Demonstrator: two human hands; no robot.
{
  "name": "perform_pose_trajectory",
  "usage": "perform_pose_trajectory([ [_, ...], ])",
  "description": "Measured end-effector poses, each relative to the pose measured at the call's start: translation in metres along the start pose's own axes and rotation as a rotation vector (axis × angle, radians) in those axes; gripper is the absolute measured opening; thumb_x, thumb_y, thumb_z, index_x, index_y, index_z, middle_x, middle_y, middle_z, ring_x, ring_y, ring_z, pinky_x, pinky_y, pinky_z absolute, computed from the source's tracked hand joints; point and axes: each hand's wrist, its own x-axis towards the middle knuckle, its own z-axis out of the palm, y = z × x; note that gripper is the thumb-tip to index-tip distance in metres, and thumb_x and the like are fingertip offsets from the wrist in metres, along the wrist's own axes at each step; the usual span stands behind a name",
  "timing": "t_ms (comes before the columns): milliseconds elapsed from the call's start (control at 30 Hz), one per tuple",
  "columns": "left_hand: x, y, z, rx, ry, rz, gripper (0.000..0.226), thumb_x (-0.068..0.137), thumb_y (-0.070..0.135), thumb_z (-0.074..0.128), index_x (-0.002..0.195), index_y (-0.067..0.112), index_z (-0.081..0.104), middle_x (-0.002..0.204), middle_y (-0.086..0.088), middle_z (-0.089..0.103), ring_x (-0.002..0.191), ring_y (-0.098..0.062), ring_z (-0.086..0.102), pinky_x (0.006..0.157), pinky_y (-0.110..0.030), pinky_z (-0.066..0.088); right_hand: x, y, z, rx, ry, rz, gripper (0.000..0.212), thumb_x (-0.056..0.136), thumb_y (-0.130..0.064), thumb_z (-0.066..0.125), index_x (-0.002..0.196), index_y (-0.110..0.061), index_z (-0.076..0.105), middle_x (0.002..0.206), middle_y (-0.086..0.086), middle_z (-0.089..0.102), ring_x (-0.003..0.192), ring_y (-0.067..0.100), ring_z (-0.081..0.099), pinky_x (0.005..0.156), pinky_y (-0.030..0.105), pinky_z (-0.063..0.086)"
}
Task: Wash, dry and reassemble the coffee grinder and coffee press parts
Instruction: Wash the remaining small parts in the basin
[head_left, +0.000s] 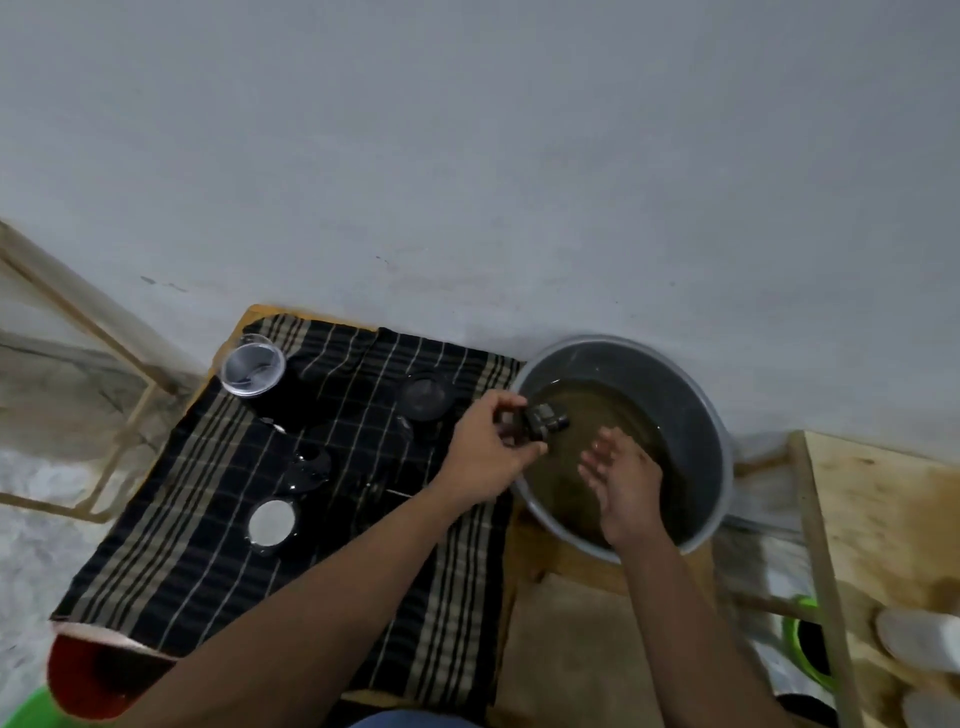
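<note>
My left hand (488, 441) grips a small dark grinder part (540, 422) at the left rim of a grey basin (691, 384) filled with murky brownish water. My right hand (621, 480) hovers open over the water, fingers spread, holding nothing. On a black striped cloth (218, 519) to the left lie washed parts: a clear glass beaker (253, 365), a round dark lid (425, 397), a black disc (307, 470) and a round filter with a pale face (271, 521).
The cloth and basin sit on a wooden table against a grey wall. A red cup (98, 670) stands at the cloth's near-left corner. A green bucket (808, 644) and pale round objects (919, 644) lie low at right, by a plywood board (883, 519).
</note>
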Motion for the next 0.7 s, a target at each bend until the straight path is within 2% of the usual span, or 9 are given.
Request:
perform_pose_trajectory([
  [100,0.031,0.003,0.042,0.254,-0.072,0.061,0.05,0.079,0.008,0.084,0.114,0.023,0.052,0.119,-0.001,0.065,0.11,-0.014,0.062,0.094,-0.027,0.052,0.041,-0.003,-0.03,0.063,-0.019,0.313,0.038,0.105,-0.032,0.049,0.132,-0.008,0.056,0.13,0.015,0.057,0.122,0.034,0.054,0.106,0.045,0.045],
  [167,0.049,0.001,0.065,0.34,-0.081,0.041,0.049,0.079,0.007,0.082,0.117,0.018,0.053,0.121,-0.005,0.065,0.113,-0.018,0.062,0.092,-0.029,0.051,0.054,-0.005,-0.036,0.124,-0.024,0.396,0.044,0.106,-0.032,0.045,0.142,-0.007,0.049,0.139,0.018,0.051,0.128,0.035,0.049,0.113,0.046,0.038],
  [233,0.065,-0.005,0.084,0.398,-0.064,-0.008,0.05,0.08,0.006,0.081,0.12,0.016,0.053,0.124,-0.007,0.063,0.116,-0.022,0.061,0.095,-0.034,0.052,0.065,-0.004,-0.04,0.171,0.011,0.451,0.044,0.105,-0.032,0.045,0.142,-0.007,0.049,0.134,0.017,0.054,0.124,0.034,0.051,0.112,0.047,0.039],
  [333,0.077,-0.018,0.1,0.478,-0.019,-0.087,0.051,0.081,0.01,0.082,0.121,0.02,0.052,0.127,-0.006,0.061,0.115,-0.024,0.06,0.096,-0.039,0.052,0.077,0.006,-0.047,0.179,0.059,0.466,0.038,0.103,-0.029,0.046,0.132,-0.009,0.059,0.111,0.014,0.066,0.1,0.032,0.062,0.095,0.046,0.05],
  [400,0.079,-0.028,0.105,0.511,-0.007,-0.117,0.05,0.081,0.01,0.08,0.12,0.021,0.051,0.126,-0.006,0.061,0.114,-0.027,0.061,0.093,-0.038,0.052,0.08,0.01,-0.049,0.19,0.096,0.472,0.033,0.103,-0.023,0.043,0.125,-0.007,0.062,0.102,0.02,0.065,0.09,0.033,0.062,0.103,0.049,0.049],
  [467,0.08,-0.036,0.11,0.524,0.006,-0.131,0.046,0.083,0.008,0.076,0.12,0.02,0.053,0.124,-0.007,0.063,0.113,-0.027,0.061,0.088,-0.034,0.048,0.085,0.007,-0.047,0.273,0.038,0.471,0.038,0.106,-0.02,0.04,0.131,0.003,0.057,0.113,0.029,0.062,0.107,0.039,0.062,0.115,0.049,0.04],
  [500,0.081,-0.039,0.112,0.52,0.011,-0.135,0.043,0.085,0.006,0.073,0.12,0.02,0.053,0.123,-0.008,0.063,0.112,-0.027,0.062,0.086,-0.031,0.046,0.082,0.001,-0.044,0.298,-0.023,0.475,0.041,0.107,-0.022,0.041,0.136,0.006,0.053,0.119,0.029,0.061,0.115,0.038,0.06,0.116,0.046,0.039],
  [567,0.082,-0.042,0.115,0.529,0.007,-0.139,0.038,0.087,0.006,0.068,0.121,0.018,0.054,0.122,-0.008,0.064,0.112,-0.025,0.061,0.087,-0.029,0.044,0.082,-0.008,-0.038,0.27,-0.113,0.469,0.042,0.108,-0.026,0.043,0.133,0.007,0.054,0.121,0.026,0.062,0.115,0.034,0.06,0.11,0.043,0.042],
  [700,0.085,-0.044,0.116,0.543,0.003,-0.177,0.047,0.084,0.004,0.072,0.125,0.016,0.054,0.128,-0.01,0.062,0.118,-0.028,0.059,0.097,-0.034,0.046,0.092,-0.005,-0.042,0.191,-0.049,0.492,0.042,0.106,-0.026,0.045,0.137,0.001,0.052,0.12,0.019,0.059,0.122,0.035,0.055,0.112,0.045,0.038],
])
